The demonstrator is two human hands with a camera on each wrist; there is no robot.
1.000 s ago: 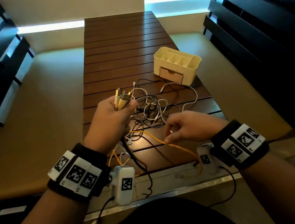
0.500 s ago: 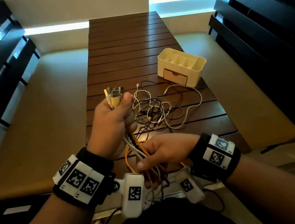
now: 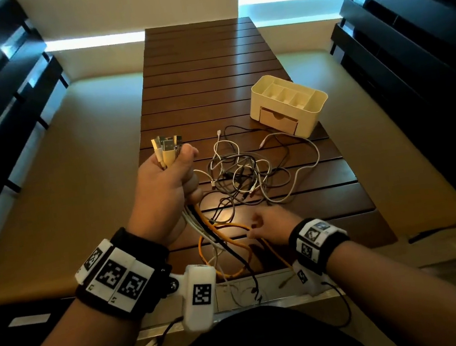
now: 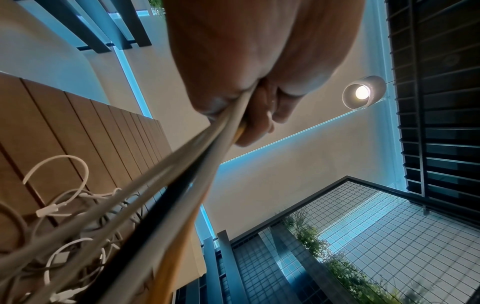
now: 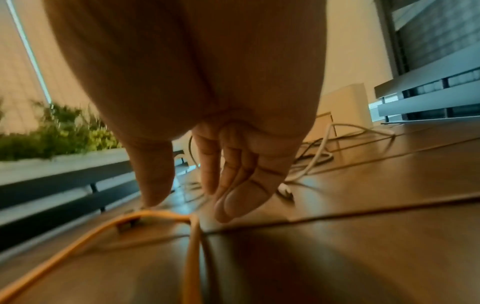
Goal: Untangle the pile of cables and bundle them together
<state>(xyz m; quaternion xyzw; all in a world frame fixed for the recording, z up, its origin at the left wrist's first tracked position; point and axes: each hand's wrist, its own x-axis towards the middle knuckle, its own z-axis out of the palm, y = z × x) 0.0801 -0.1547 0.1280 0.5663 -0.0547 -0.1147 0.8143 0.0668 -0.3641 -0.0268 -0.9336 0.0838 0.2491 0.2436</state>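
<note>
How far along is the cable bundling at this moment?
Partly done. Done: the left hand grips several plug ends gathered together. In hand: the right hand, fingers relaxed, reaches at the orange cable hanging from that fist. Left: the tangled pile of white and dark cables on the table, and tying the bundle.
</note>
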